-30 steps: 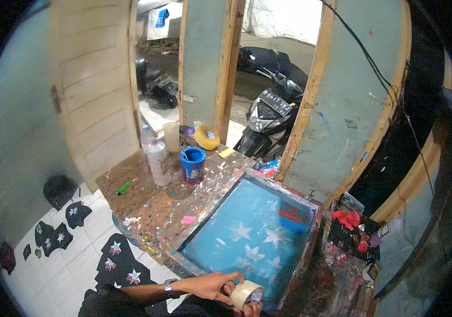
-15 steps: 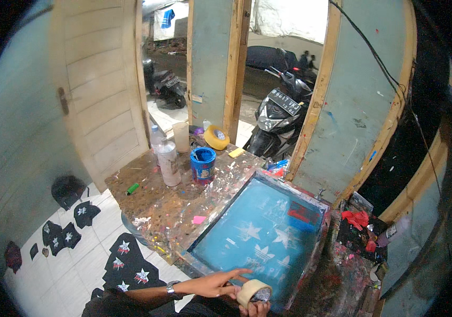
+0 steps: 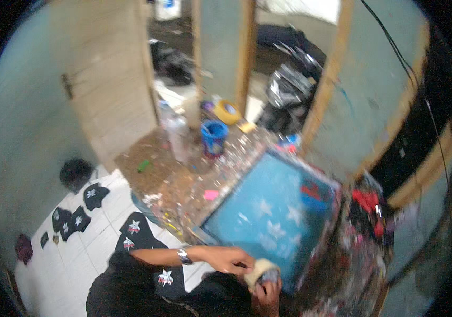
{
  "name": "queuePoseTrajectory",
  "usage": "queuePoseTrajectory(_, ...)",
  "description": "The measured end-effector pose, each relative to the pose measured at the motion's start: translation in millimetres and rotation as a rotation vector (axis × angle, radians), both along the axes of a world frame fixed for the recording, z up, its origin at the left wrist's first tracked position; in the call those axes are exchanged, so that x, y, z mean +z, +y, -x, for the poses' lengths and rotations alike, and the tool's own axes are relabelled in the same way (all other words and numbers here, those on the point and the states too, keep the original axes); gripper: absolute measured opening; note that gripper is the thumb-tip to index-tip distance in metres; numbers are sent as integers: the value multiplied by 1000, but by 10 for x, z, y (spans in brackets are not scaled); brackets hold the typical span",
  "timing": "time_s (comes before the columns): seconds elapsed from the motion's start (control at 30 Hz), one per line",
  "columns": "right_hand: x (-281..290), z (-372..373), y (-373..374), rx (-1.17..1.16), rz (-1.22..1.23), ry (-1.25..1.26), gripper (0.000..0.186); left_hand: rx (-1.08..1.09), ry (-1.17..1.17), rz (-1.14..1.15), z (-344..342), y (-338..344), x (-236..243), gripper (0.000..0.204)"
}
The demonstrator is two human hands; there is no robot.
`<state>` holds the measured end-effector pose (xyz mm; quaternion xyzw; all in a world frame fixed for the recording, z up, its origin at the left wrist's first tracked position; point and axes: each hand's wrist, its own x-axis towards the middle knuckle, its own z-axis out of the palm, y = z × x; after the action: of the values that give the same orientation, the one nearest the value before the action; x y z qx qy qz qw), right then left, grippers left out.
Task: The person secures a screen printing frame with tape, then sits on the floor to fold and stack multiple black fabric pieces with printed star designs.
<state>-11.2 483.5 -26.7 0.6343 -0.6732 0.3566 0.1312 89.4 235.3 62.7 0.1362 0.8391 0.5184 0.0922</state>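
Note:
My left hand (image 3: 226, 260), with a watch at the wrist, has its fingers pinched at the left edge of a cream tape roll (image 3: 257, 270); whatever is between the fingertips is too blurred to make out. My right hand (image 3: 265, 293) grips the roll from below. Just beyond both hands lies a framed blue screen (image 3: 252, 195) with pale star shapes and a red patch, on a paint-spattered table (image 3: 147, 185).
The table holds a blue paint can (image 3: 213, 141), bottles (image 3: 178, 140), yellow tape (image 3: 227, 112) and small scraps. Black printed pieces (image 3: 94, 196) lie on the tiles at left. A cluttered ledge (image 3: 366, 222) is at right; scooters (image 3: 289, 90) stand outside the doorway.
The view has shifted and blurred, so the scene sits higher and further right. My left index finger, stretched out half a second ago, is now bent down at the tape roll.

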Motion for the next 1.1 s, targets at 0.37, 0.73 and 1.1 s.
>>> queuePoseTrajectory(0.37,726,-148,250,-181,-159,-140,31,508,164,34,-143,592,327,20)
queuePoseTrajectory(0.73,2174,-127,2007,-556,-353,-35,37,1012,641,-1047,-1346,-1048,715,20)
queuePoseTrajectory(1.1,2038,323,1853,-652,-382,321,22,598,890,-1091,-627,-357,1199,12)
